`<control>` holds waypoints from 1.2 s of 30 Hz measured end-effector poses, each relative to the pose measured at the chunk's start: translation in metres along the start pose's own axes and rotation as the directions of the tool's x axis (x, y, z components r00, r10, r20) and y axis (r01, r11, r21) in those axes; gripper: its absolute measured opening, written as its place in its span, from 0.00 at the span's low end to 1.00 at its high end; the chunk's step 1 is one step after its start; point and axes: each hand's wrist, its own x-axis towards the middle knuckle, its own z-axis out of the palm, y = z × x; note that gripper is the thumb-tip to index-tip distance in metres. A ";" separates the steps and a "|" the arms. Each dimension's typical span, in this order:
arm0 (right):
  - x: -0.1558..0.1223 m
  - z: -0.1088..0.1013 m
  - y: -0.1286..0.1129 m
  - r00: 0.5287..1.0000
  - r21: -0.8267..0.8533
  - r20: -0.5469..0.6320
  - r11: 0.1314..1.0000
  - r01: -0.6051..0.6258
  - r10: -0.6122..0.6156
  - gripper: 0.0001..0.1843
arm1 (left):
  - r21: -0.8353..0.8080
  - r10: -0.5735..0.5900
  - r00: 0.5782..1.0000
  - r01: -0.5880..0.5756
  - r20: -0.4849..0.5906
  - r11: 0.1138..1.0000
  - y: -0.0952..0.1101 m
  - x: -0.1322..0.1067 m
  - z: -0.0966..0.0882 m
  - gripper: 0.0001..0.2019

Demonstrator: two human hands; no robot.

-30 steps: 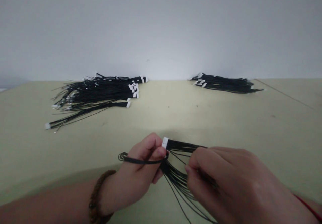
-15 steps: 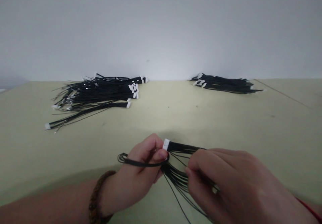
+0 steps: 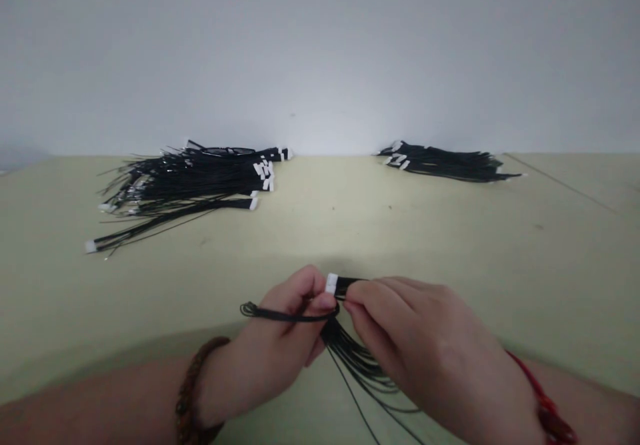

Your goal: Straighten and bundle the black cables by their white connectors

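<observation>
My left hand (image 3: 273, 348) pinches a bundle of thin black wires (image 3: 353, 361) just below its white connector (image 3: 331, 283), and a black loop (image 3: 275, 314) hangs over its thumb toward the left. My right hand (image 3: 425, 348) meets it from the right, fingertips gripping the same wires right beside the connector. Loose wire ends trail down between both hands toward the near table edge. A bead bracelet sits on my left wrist, a red cord on my right.
A large pile of black wires with white connectors (image 3: 187, 181) lies at the back left of the pale green table (image 3: 450, 245). A smaller pile (image 3: 443, 163) lies at the back right, by the white wall.
My right hand has slid left along the wires up to the white connector, now touching my left hand's fingers. My left hand has stayed in place.
</observation>
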 end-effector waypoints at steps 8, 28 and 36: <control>-0.013 -0.036 0.000 0.988 -0.297 -0.138 0.955 0.027 -0.071 0.03 | -0.057 -0.087 0.944 0.072 -0.319 0.996 0.000 0.018 -0.007 0.09; -0.008 -0.023 -0.015 0.899 0.319 0.411 0.901 -0.295 0.149 0.16 | 0.036 -0.025 0.942 0.039 -0.336 0.999 0.002 0.015 -0.006 0.11; -0.011 -0.025 -0.006 0.890 0.343 0.440 0.892 -0.293 0.123 0.19 | -0.048 -0.088 0.935 0.076 -0.343 0.996 0.002 0.015 -0.006 0.10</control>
